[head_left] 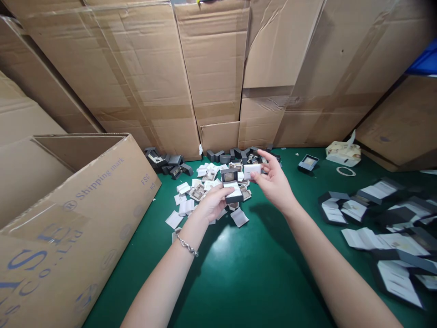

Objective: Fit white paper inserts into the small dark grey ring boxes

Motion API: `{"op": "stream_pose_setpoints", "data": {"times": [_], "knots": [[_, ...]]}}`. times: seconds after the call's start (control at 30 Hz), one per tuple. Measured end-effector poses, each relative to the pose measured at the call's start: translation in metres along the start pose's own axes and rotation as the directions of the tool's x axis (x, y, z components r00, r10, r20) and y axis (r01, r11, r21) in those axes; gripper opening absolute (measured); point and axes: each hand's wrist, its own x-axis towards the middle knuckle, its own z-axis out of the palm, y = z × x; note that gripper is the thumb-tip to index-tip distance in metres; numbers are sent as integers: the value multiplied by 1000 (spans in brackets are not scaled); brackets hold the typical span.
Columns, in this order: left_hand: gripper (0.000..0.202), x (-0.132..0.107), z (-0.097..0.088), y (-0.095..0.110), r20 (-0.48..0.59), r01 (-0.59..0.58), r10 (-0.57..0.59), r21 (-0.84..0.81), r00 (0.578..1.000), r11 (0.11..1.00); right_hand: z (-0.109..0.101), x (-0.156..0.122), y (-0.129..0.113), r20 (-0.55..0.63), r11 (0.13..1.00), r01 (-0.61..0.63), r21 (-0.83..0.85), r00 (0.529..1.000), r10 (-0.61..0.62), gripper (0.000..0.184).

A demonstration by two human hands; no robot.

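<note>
My left hand (215, 203) grips a small black jewelry box (235, 195) with its lid raised and a white lining showing inside. Just right of that box, my right hand (271, 180) pinches a small white card (251, 171) with faint print between thumb and fingers. The card and the box are close together; whether they touch I cannot tell. Beneath and behind both hands spreads a pile of white folded papers and pale inserts (182, 207) on the green table (232, 273).
A large open carton (78, 218) stands at the left. Small black boxes (175, 160) line the back. Several open black boxes (378, 189) lie at right, near a tissue pack (343, 154), a tape ring (346, 171) and a single open box (307, 163). Cardboard (218, 68) walls the back.
</note>
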Motion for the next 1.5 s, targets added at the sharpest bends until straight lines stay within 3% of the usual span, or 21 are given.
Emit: {"op": "stream_pose_setpoints", "data": {"times": [0.07,0.17,0.33,0.5,0.8,0.97,1.13,1.2,1.33,1.5], "knots": [[21,0,2,-3,6,15,-15,-5,1000,1000,2,-3,-3,8,999,19,-27,1000,-18,53],[17,0,3,-7,18,40,-40,-18,999,999,4,-6,-6,32,997,-7,-79,999,10,28],[10,1,2,-10,54,81,-80,-6,995,997,9,-7,-4,39,989,37,-144,999,-32,17],[15,1,1,-10,64,68,-68,1,996,998,17,-7,2,16,994,23,-109,1000,-21,16],[9,-4,8,-8,56,87,-86,-7,995,996,21,-6,8,-8,972,-14,-235,1000,13,18],[7,-5,10,-7,23,101,-102,5,995,995,15,-5,15,42,924,124,-361,992,-117,17],[9,-9,13,-4,29,95,-95,12,995,995,10,-9,17,109,799,329,-504,942,-318,23],[10,-12,15,-2,56,88,-88,3,995,996,9,-10,17,91,781,352,-516,929,-359,27],[17,-17,19,-1,92,98,-98,11,991,995,11,-8,16,-22,873,240,-425,961,-275,42],[26,-16,20,-4,116,49,-56,67,992,997,13,-5,11,-27,922,122,-367,990,-141,23]]}}
